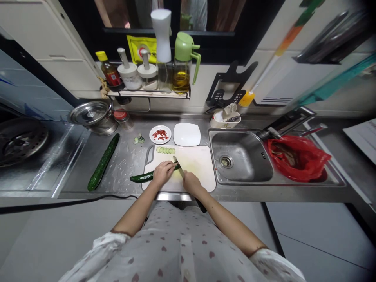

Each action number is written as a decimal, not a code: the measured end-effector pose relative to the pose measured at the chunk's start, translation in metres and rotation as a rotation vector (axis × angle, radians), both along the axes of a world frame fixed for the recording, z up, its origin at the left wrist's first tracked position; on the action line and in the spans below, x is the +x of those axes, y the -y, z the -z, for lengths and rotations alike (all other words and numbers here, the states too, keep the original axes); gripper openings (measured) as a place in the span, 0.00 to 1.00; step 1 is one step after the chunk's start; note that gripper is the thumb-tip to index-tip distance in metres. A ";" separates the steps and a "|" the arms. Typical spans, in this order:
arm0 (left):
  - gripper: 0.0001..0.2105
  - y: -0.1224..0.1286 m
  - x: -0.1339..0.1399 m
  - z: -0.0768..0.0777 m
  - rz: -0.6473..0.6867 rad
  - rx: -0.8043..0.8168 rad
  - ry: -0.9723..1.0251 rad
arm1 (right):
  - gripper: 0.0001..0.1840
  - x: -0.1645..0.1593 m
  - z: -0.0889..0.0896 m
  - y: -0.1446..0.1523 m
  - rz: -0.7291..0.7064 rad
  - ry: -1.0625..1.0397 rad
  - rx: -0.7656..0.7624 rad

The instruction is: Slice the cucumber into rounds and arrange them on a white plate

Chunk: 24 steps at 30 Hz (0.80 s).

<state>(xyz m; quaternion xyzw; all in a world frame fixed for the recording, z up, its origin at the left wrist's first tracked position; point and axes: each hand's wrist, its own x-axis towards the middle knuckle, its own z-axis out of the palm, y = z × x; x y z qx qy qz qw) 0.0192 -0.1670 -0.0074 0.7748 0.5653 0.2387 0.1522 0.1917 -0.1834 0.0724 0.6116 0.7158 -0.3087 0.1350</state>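
Observation:
On the white cutting board [202, 164] lies a dark green cucumber [143, 177], its left end jutting past the board's edge. My left hand [163, 172] is closed over the cucumber near its right end. A kitchen knife [179, 168] is gripped in my right hand [191, 183], its blade at the cucumber's right end beside my left fingertips. Several thin cucumber slices [166, 150] overlap in a row at the board's upper left. Farther left, a second whole cucumber [103, 162] rests on the steel counter.
Behind the board stand a small plate [160, 141] with chopped red bits and a white square plate [187, 143]. A steel sink [249, 172] is at right, beside a red plastic bag [314, 160]. Cucumber end pieces [141, 138] and a lidded pot [101, 127] are at left.

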 end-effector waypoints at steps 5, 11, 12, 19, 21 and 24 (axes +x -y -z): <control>0.12 -0.001 0.000 -0.002 -0.004 -0.006 0.004 | 0.16 0.002 0.000 0.001 -0.012 0.012 -0.009; 0.12 -0.001 0.000 -0.004 -0.002 -0.008 0.002 | 0.16 -0.003 0.007 -0.004 0.014 -0.005 0.009; 0.12 -0.001 0.000 -0.004 0.001 -0.006 0.004 | 0.16 -0.004 0.008 -0.004 0.018 -0.005 0.007; 0.12 -0.001 0.000 -0.004 -0.002 -0.011 0.007 | 0.16 -0.012 0.011 -0.012 0.004 0.008 0.007; 0.12 -0.001 0.000 -0.005 -0.001 -0.016 0.006 | 0.16 -0.013 0.011 -0.014 -0.002 0.004 0.021; 0.12 -0.001 0.000 -0.005 -0.004 -0.019 0.007 | 0.17 -0.014 0.012 -0.013 -0.003 0.001 0.042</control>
